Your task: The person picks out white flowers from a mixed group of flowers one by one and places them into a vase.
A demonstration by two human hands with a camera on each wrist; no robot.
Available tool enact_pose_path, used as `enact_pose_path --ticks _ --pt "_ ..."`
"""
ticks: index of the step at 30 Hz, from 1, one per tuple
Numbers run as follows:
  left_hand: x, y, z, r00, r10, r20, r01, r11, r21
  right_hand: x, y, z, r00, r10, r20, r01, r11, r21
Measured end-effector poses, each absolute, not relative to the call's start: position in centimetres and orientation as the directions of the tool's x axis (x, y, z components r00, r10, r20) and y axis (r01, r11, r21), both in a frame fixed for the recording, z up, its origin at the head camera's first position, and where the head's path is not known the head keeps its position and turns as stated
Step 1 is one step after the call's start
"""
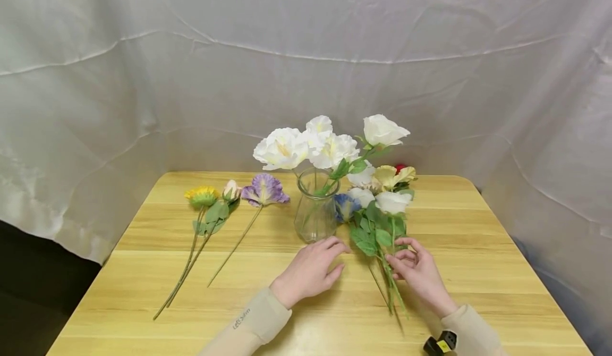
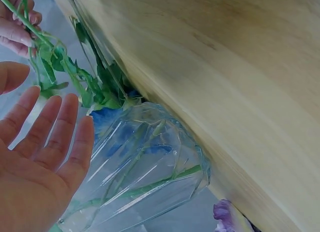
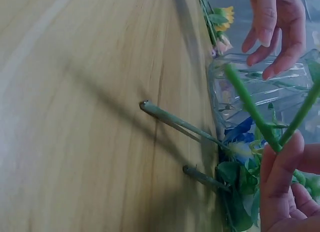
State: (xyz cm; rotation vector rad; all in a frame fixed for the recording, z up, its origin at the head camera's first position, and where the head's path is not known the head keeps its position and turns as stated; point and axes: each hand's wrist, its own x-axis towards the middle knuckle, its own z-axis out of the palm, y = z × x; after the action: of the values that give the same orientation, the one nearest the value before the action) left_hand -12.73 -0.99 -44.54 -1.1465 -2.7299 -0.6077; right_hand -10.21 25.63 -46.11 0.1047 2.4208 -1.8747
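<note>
My right hand (image 1: 421,273) pinches green stems (image 3: 250,106) between thumb and finger; in the right wrist view they form a V at the fingertips. A white rose (image 1: 393,203) tops a stem rising from this hand, over leafy stems on the table. My left hand (image 1: 311,271) holds nothing, its fingers extended and slightly bent near the base of the glass vase (image 1: 315,223). In that vase stand white open blooms (image 1: 282,150) and another white rose (image 1: 384,130) leaning right. A blue flower (image 2: 105,123) lies right beside the glass.
Left of the vase on the wooden table (image 1: 143,271) lie a yellow flower (image 1: 202,195), a pink rosebud (image 1: 231,190) and a purple flower (image 1: 265,190). Behind the right-hand stems are a cream-yellow flower (image 1: 393,177) and a red one (image 1: 400,168). Grey cloth (image 1: 306,37) hangs behind.
</note>
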Motion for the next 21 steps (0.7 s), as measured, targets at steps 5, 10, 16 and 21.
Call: enact_pose_path --ticks 5,10,16,21 --pt "-12.6 -0.6 -44.5 -0.705 0.667 0.242 0.705 0.623 0.338 -10.3 25.7 -46.1 -0.996 0.017 -0.092 0.093 0.274 -0.957" --pt "-12.2 0.1 -44.6 -0.698 0.682 0.219 0.705 0.600 0.378 -10.4 25.8 -46.0 -0.990 0.023 -0.138 0.140 0.243 -0.960" --pt "-11.7 1.1 -44.8 -0.698 0.700 0.150 0.657 0.542 0.523 -10.6 25.8 -45.8 -0.980 0.052 -0.193 0.200 0.208 -0.957" --pt "-11.0 1.8 -44.8 -0.661 0.740 0.124 0.644 0.475 0.600 -10.6 25.8 -45.8 -0.977 0.056 -0.206 0.214 0.202 -0.956"
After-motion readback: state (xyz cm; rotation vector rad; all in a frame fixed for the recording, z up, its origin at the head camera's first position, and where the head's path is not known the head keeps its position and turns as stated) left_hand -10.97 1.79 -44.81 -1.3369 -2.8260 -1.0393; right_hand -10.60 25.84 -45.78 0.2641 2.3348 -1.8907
